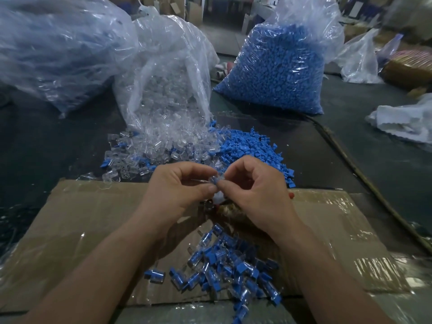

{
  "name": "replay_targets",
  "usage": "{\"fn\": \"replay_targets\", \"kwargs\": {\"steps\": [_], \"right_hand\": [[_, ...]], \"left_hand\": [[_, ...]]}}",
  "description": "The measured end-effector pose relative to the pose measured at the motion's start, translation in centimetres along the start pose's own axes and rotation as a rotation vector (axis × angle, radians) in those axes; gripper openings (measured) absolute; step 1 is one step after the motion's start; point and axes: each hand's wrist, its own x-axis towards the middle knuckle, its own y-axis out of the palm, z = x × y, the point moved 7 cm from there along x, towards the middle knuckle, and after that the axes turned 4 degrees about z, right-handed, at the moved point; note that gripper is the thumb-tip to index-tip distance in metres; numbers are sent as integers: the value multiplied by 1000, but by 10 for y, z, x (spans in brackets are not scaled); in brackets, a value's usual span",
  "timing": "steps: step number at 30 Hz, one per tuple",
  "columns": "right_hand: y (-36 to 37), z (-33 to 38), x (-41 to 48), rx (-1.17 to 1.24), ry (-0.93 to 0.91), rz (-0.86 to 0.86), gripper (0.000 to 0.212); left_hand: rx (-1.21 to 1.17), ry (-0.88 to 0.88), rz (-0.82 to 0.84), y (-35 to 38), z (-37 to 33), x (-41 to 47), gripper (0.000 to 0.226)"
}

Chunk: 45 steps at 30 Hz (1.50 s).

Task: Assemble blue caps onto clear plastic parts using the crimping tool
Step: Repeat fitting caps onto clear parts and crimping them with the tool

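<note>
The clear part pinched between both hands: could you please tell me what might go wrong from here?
1. The clear part is only lightly pinched by the left hand and right hand. It could slip and land among the capped pile on the cardboard, passing as finished.
2. The loose clear parts and loose blue caps mix at their border, so the next grab might pick up the wrong piece.

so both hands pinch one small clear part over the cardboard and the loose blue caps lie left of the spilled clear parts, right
Not quite. The head view shows the loose blue caps lying right of the spilled clear parts, not left. The rest holds: the left hand and right hand pinch one small clear part over the cardboard.
</note>
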Motion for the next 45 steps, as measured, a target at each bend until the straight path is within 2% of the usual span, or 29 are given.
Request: {"fn": "replay_targets", "kwargs": {"steps": [2,6,11,14,20,24,27,32,37,45], "right_hand": [[1,0,1,32,13,23,24],[7,-1,1,131,29,100,23],[6,0,1,124,-7,54,19],[9,3,1,155,-37,90,24],[6,5,0,51,-144,54,23],[0,11,-2,-127,-285,-21,20],[-2,12,-3,-185,-345,-64,20],[-3,13,-4,-220,-389,-100,19],[-1,16,-6,-241,-419,-89,18],[-1,17,-6,-260,-456,-105,18]], "left_hand": [[-106,-36,-10,-2,4,0,19],[-64,-46,-5,-5,8,1,15],[-73,-46,-21,-6,6,1,25],[-135,-64,-58,-7,6,2,22],[-126,-124,-26,-6,11,2,19],[-252,-149,43,-1,13,3,12],[-244,-142,66,-2,13,6,14],[-298,-146,57,-3,13,6,14],[-202,-161,78,-2,11,5,21],[-228,-127,26,-2,10,3,19]]}}
